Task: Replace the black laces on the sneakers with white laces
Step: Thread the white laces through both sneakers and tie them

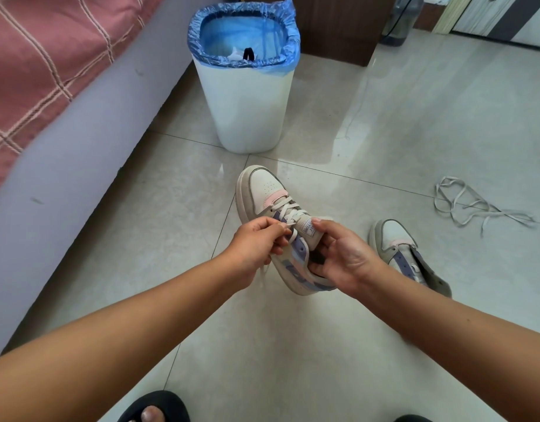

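White lace [288, 215] limp, slippery: left hand [256, 242] fingers pinching its end; right hand [343, 258] gripping sneaker [273, 205] collar at 5 o'clock.

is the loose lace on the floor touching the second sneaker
Apart. The head view shows bare floor tile between the loose lace and the second sneaker.

Both forearms are bare; no sleeves are seen. A black open-toed slipper [154, 406] is worn on the left foot.
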`<state>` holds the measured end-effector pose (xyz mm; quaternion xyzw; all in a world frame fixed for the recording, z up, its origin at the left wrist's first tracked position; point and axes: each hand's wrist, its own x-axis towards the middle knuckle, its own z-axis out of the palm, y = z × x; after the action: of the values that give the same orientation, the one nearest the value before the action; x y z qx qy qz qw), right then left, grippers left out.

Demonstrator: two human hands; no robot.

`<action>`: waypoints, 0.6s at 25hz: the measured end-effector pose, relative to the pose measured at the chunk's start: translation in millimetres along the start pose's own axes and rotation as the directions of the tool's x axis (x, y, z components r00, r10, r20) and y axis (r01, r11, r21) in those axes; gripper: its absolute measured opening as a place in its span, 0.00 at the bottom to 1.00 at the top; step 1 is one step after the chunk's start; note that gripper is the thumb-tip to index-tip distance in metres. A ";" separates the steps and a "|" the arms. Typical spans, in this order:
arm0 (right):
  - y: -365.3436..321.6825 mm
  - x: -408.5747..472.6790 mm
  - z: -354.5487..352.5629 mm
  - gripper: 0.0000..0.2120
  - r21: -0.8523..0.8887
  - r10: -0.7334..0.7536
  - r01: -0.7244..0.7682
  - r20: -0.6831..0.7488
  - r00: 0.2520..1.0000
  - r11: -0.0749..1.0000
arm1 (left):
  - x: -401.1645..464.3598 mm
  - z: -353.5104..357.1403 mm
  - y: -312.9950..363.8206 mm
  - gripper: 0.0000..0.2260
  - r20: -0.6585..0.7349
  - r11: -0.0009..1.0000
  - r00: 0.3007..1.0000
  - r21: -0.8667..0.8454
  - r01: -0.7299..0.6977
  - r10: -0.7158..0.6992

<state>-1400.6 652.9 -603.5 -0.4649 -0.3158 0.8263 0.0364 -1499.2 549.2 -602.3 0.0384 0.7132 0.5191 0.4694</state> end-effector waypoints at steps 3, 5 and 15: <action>-0.9 0.6 2.3 0.12 0.009 0.003 -0.003 0.006 1.000 1.000 | 0.3 1.6 0.3 0.09 0.002 0.996 0.999 -0.072 0.046 -0.046; -1.1 1.0 3.0 0.13 0.021 0.004 -0.004 0.010 1.000 1.000 | -1.5 3.0 1.6 0.09 0.003 0.990 0.998 -0.121 0.069 -0.070; -4.2 0.8 0.3 0.12 -0.008 -0.043 0.043 0.018 0.999 0.999 | -0.2 4.9 1.6 0.09 0.054 0.986 0.999 -0.164 0.009 0.000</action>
<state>-1402.3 656.3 -601.6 -0.4509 -0.3293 0.8281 0.0494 -1496.3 553.3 -601.1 0.0119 0.6550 0.5739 0.4914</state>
